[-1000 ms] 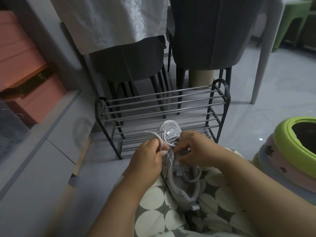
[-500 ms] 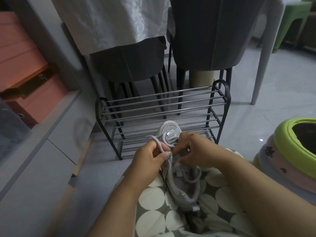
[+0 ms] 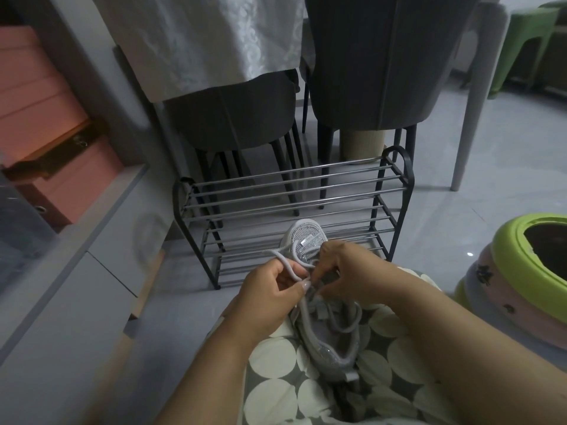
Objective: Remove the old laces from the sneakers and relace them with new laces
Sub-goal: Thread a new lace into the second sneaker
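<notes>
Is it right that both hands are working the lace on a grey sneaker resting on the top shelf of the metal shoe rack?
Not quite. In the head view the grey sneaker lies on the person's lap, on the spotted fabric, not on the metal shoe rack. Both the left hand and the right hand do work the lace.

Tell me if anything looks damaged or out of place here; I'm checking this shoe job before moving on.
Nothing stands out. The grey sneaker lies on the lap, both hands, left and right, working its lace near the toe. The shoe rack stands upright and holds no shoes in view.
</notes>
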